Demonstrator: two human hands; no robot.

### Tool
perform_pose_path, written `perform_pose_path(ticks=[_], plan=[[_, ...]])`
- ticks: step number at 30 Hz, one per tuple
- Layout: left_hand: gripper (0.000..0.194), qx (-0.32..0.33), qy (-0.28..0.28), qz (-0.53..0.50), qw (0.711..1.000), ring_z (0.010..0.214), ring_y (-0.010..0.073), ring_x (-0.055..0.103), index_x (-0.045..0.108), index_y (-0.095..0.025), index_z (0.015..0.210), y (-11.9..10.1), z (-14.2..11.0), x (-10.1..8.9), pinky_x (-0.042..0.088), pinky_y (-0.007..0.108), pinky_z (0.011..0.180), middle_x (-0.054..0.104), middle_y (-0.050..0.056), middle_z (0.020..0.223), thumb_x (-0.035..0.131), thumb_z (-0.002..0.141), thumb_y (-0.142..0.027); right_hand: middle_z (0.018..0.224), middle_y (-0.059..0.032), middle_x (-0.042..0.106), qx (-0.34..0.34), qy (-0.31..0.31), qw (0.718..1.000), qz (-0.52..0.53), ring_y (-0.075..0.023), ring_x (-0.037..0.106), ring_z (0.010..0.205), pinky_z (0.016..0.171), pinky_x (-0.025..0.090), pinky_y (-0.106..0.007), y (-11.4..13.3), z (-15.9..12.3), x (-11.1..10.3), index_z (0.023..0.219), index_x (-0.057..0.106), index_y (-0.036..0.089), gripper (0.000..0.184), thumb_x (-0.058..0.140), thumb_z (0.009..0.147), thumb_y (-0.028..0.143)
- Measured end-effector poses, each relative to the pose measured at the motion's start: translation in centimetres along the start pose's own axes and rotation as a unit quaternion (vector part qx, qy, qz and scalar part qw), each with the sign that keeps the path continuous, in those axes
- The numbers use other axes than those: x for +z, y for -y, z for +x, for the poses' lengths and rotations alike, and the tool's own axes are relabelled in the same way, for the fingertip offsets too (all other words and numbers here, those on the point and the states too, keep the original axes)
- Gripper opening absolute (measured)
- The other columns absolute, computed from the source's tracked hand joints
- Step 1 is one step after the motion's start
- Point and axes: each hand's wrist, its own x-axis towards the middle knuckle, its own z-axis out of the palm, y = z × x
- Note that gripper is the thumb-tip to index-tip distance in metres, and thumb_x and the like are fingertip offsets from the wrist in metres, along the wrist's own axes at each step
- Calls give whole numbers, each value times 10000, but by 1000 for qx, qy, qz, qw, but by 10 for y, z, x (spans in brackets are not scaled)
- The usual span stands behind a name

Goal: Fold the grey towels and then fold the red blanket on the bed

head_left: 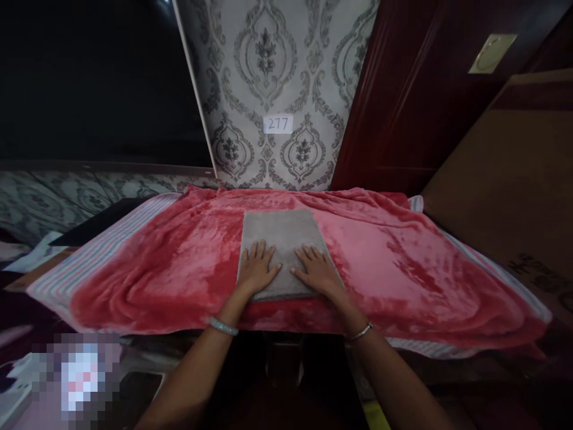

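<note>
A grey, plush-looking rectangular cloth [282, 230] lies flat on a red and pink fleece blanket [371, 251]. My left hand [258, 267] rests palm down on the cloth's left side, its fingers spread. On the right side of the same cloth, my right hand [317, 269] also lies flat with fingers apart. Both palms touch the cloth, and neither hand grasps anything. Whether the cloth is folded or a single layer, I cannot tell.
A striped sheet [120, 236] shows under the blanket's edges. A large dark screen [98, 83] stands at the back left, a cardboard box [510, 179] at the right. Behind are patterned wallpaper [286, 77] and a paper label [278, 123] reading 277.
</note>
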Motion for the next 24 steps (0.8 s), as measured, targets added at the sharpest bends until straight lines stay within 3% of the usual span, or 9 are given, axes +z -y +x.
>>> perform_pose_path(ticks=[2,4,6,9,14,17,20,22,24], plan=[[679,2,-6,2,1000,1544,356,198,375,-275,1568,0,0,-1,193,599,1212,243,118,1673,375,978,-610,1572,-120,427,-3,-7,1000,4,-314,378,1445,1172,280,-498,1,11,-9,1508,479,226,586,432,1010,531],[681,0,-6,4,1000,1540,358,209,380,-280,1565,0,-1,-2,198,605,1208,259,118,1668,371,975,-619,1521,-143,489,-4,-45,999,7,-305,431,1405,1159,308,-470,2,22,-15,1501,487,198,555,412,1025,474],[685,-2,-1,4,1000,1540,358,210,379,-273,1566,0,-2,-3,193,604,1211,258,122,1668,372,975,-619,1586,-129,401,-11,-71,997,2,-319,337,1466,1180,266,-509,5,31,-14,1556,401,216,586,393,1031,475],[686,-3,0,-3,1000,1542,359,202,373,-263,1569,-1,-4,-3,186,600,1216,245,126,1671,374,977,-610,1677,-61,202,-27,-32,999,-8,-343,144,1537,1196,174,-603,7,37,-4,1601,287,296,623,367,1031,532],[683,-2,19,-13,1000,1544,365,192,388,-254,1560,2,-2,-6,193,603,1210,249,139,1668,406,969,-597,1688,-47,151,-27,-14,1000,-2,-338,107,1545,1202,150,-612,4,37,11,1610,250,319,628,335,1034,554],[641,10,36,-39,999,1531,351,244,403,-239,1548,5,13,-19,249,600,1191,310,142,1646,371,989,-551,1688,-39,152,-28,-20,999,-2,-344,106,1544,1204,153,-609,3,37,12,1609,255,321,626,341,1034,552],[587,68,32,-56,996,1539,293,240,383,-245,1555,10,41,-30,221,577,1216,325,111,1645,333,1014,-467,1688,-32,149,-32,-24,999,-4,-345,104,1544,1205,143,-612,3,38,12,1610,248,324,625,337,1036,554],[574,103,35,-48,993,1544,270,227,373,-260,1559,14,60,-32,181,577,1230,320,90,1648,350,1013,-434,1688,-33,148,-31,-24,999,-6,-342,104,1545,1204,143,-616,4,38,12,1610,249,327,626,333,1035,559],[582,97,35,-34,994,1544,283,222,371,-264,1561,20,74,-26,168,599,1227,310,92,1651,375,1005,-435,1688,-36,149,-28,-21,999,-9,-338,105,1545,1201,155,-617,4,38,12,1608,253,326,623,330,1035,557]])
